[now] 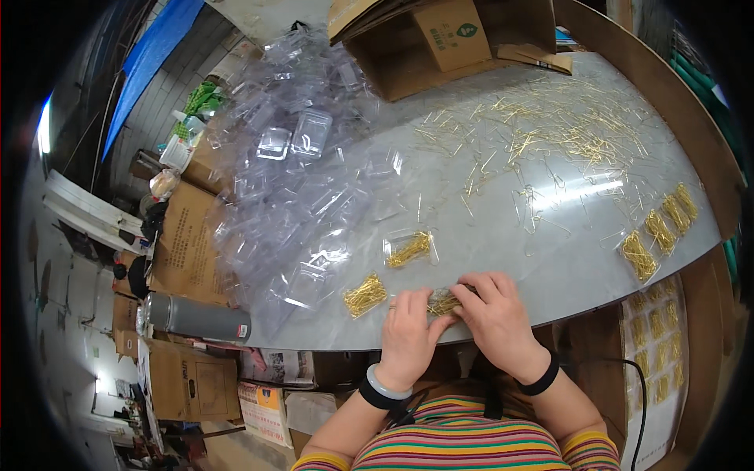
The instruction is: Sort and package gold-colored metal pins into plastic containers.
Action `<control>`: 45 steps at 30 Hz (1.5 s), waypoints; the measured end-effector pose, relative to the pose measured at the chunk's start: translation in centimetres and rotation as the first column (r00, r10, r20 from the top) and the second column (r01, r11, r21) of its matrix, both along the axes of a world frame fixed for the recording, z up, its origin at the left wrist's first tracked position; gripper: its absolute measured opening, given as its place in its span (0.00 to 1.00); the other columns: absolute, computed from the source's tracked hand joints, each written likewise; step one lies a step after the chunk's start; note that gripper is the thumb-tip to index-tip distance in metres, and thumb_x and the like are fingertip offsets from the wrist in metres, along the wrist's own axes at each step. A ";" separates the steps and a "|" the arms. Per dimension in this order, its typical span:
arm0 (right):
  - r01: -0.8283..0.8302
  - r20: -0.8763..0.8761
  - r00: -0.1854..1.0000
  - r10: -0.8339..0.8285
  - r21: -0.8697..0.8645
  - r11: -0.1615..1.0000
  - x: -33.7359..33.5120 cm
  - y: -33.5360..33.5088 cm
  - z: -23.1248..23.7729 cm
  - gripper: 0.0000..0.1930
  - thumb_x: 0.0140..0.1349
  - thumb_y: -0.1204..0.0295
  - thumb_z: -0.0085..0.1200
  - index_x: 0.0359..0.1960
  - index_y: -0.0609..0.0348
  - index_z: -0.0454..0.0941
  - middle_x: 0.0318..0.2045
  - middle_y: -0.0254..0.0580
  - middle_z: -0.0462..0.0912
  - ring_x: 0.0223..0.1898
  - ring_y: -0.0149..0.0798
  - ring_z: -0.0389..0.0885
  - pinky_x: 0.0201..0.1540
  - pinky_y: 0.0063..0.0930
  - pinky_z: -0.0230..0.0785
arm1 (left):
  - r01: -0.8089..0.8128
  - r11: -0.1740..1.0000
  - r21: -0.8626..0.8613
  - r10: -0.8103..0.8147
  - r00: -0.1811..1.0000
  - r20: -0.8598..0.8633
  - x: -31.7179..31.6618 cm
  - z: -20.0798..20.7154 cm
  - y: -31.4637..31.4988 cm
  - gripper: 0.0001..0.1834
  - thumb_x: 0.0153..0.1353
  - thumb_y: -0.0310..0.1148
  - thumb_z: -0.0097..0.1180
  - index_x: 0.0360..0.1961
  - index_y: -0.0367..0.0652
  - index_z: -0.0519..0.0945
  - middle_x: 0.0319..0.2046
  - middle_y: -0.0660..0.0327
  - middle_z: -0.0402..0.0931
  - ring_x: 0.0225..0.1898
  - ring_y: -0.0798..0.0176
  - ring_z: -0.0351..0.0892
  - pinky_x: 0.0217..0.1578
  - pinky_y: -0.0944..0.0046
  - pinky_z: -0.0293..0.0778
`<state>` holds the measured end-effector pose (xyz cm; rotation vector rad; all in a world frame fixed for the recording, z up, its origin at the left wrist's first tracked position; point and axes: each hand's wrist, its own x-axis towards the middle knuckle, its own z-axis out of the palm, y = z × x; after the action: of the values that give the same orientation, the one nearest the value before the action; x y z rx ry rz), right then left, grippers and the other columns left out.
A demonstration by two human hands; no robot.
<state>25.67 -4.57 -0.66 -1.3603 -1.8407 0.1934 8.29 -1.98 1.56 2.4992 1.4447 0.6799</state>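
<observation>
Close to the table's near edge, both of my hands are closed around a small clear plastic box (444, 302) with gold wire hooks in it. My left hand (408, 326) grips its left side, thumb toward the middle. From the other side my right hand (496, 318) pinches the top with bent fingers. Much of the box is hidden under them. Just left of my left hand lies a packed box of gold hooks (364, 296). Beyond my fingers, an opened-out clear box (411, 248) holds another gold bundle.
A big heap of clear plastic boxes (306, 196) covers the table's left side. Loose gold hooks (565, 133) spread over the far right. Several filled boxes (640, 257) line the right edge. A cardboard carton (393, 63) stands at the back; a grey flask (200, 317) lies at left.
</observation>
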 end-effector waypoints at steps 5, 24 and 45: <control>-0.119 0.001 0.993 0.119 -0.049 0.992 0.8 -0.4 0.9 0.22 0.55 0.73 0.63 0.53 0.62 0.76 0.52 0.45 0.76 0.55 0.50 0.72 0.58 0.43 0.66 | 0.079 0.937 -0.341 0.026 0.956 0.293 0.1 0.8 -0.3 0.28 0.58 0.23 0.68 0.59 0.34 0.73 0.42 0.52 0.73 0.43 0.59 0.79 0.37 0.65 0.76; -0.063 -0.191 0.980 0.049 -0.068 0.996 -0.1 -4.0 -0.7 0.36 0.54 0.90 0.48 0.68 0.72 0.57 0.69 0.70 0.54 0.71 0.69 0.56 0.73 0.52 0.53 | 0.321 0.946 -0.054 -0.314 0.943 0.107 0.0 -2.3 0.5 0.31 0.62 0.25 0.62 0.66 0.34 0.68 0.66 0.44 0.66 0.70 0.38 0.61 0.70 0.47 0.59; 0.108 -0.086 0.989 -0.120 -0.138 0.985 -1.3 -3.7 0.4 0.32 0.58 0.87 0.49 0.67 0.66 0.64 0.69 0.64 0.61 0.70 0.63 0.61 0.71 0.45 0.57 | 0.389 0.920 0.055 -0.392 0.898 0.200 -1.8 -3.2 0.7 0.27 0.61 0.25 0.59 0.62 0.30 0.71 0.60 0.43 0.69 0.67 0.38 0.65 0.68 0.43 0.61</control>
<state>24.35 -8.25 -0.23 -1.5177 -1.6914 0.3195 6.53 -1.27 -1.60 2.5256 0.8319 0.8362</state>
